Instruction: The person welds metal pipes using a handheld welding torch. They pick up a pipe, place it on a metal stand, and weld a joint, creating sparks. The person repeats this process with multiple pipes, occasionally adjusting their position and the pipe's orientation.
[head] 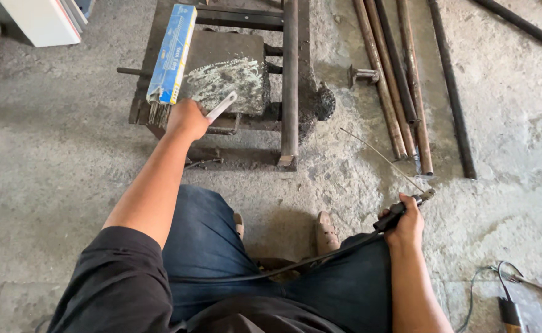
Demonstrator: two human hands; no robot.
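My left hand [186, 119] reaches forward over a dark metal frame [290, 80] and grips a short flat white piece [221, 105] lying against a scratched metal plate [225, 77]. Just left of that hand lies an open blue box [172, 52] with thin welding rods sticking out of its near end. My right hand [405, 223] rests on my right knee, closed around a black electrode holder [396, 213]. A thin rod [382, 157] clamped in the holder points up and to the left. The holder's black cable [283, 266] runs across my lap.
Several rusty bars and pipes [400, 80] lie on the concrete floor to the right of the frame. A small metal clamp piece [363, 75] sits beside them. Tools and wires [508, 296] lie at the bottom right. White panels [43, 21] lean at the top left.
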